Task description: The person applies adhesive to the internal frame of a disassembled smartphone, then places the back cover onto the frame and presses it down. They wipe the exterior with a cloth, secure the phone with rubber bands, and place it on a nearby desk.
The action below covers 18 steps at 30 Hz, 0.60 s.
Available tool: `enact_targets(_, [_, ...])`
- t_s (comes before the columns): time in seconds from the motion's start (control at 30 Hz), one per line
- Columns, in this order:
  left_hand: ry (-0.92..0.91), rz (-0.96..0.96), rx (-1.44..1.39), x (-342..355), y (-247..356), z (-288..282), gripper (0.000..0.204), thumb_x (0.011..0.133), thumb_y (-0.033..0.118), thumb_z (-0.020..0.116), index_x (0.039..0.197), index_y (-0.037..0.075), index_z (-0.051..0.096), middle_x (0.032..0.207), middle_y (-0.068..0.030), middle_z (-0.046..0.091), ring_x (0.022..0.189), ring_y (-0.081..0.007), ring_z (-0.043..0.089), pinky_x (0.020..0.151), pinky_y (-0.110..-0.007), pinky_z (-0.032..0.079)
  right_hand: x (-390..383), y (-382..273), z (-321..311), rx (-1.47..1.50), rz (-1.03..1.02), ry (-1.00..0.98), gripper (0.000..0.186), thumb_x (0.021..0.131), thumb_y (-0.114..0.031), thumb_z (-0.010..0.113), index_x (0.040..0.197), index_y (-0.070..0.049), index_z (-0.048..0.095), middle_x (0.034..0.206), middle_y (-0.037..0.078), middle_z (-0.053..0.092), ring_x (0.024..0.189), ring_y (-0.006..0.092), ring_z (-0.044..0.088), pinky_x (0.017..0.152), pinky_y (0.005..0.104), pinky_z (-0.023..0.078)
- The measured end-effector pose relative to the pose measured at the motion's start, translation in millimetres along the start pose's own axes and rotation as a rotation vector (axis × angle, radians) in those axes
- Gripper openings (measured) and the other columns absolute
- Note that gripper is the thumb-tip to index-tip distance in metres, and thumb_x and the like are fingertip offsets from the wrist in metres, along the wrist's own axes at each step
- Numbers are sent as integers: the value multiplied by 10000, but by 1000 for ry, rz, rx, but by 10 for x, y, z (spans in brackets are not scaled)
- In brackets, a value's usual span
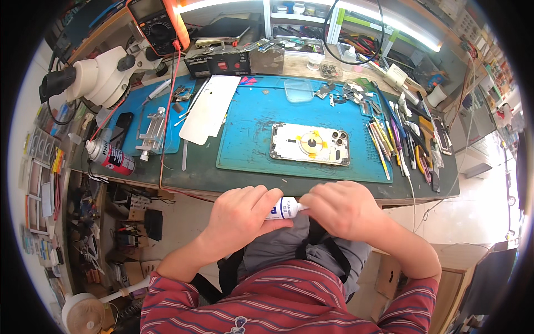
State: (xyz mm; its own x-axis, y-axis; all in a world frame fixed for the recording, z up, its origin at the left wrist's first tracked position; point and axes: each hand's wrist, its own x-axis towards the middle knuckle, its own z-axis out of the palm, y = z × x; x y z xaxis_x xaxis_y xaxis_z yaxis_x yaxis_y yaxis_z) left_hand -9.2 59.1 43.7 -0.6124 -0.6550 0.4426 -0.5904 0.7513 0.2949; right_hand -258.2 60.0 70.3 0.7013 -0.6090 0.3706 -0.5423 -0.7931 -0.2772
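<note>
Just off the worktop's (200,170) near edge, a tube (286,209) lies crosswise, its long axis running roughly from nine to three o'clock. The left hand (240,216) wraps a closed grip around its body; the right hand (344,210), nearer the tapered tip, pinches at three o'clock, its fingers hiding whatever they hold. White with dark-blue print, the tube sits below a phone (310,145) toward twelve to one o'clock.

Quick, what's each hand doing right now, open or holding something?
Left hand: closed, holding a white tube.
Right hand: closed at the tube's narrow tip; whether it grips a cap is hidden.
</note>
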Motion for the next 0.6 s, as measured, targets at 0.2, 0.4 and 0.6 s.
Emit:
enact_targets(0.2, [5,87,115,43,111,59,510,742,437,819,1055,81,631,777,-22,563,650,-208,579,563,-336,440,-159,-83,74,604,452,-182,334,1022,-333,590,832,-59,600,678,26,566,527,157,507,519,305,421])
enact_targets(0.4, [2,261,149,98,106,57,462,787,429,785,1044,75,637,779,-1,548,642,-170,567,556,-308,432,-277,-325,-76,1513,1088,-266,424,1060,-384,533,777,-68,546,614,7,516,484,100,415,443,265,318])
enact_targets(0.6, [-188,118,-356,181,89,73,444,847,447,766,1036,66,639,770,-47,584,644,-238,629,550,-353,497,-392,-266,-94,173,257,8,237,1016,-222,582,859,-48,614,707,118,641,635,315,636,575,426,502])
